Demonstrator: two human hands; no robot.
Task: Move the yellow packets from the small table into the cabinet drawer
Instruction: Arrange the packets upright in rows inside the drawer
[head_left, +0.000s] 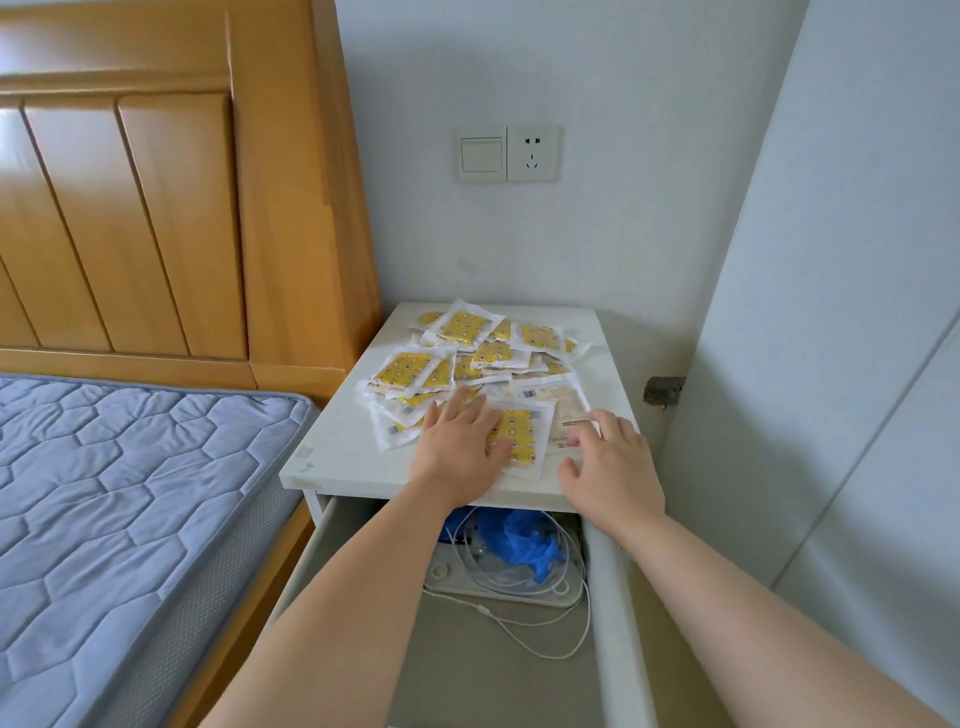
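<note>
Forearms reach over the pulled-out drawer (616, 597), which sits under the front edge of the surface (337, 447) and holds a white cable (519, 618), a blue plastic bag (519, 540) and a flat white device (498, 590). All the yellow packets (467, 358) lie on the surface in a loose, overlapping heap running from the back edge to the front; none appears to be in the drawer yet. The left hand (457, 447) lies flat with spread fingers on the packets nearest the front edge, gripping nothing. The right hand (608, 467) is near the front right corner, released, its loosely bent fingers touching a paler packet (563, 410). The slick, stacked wrappers look likely to slide over one another, so a sweep toward the front edge could scatter them. Some could go off the left edge toward the bed (130, 493), or past the right corner beyond the drawer's wall. Packets that do drop in may land on the cable and bag, pile high, and foul the drawer when it closes.
</note>
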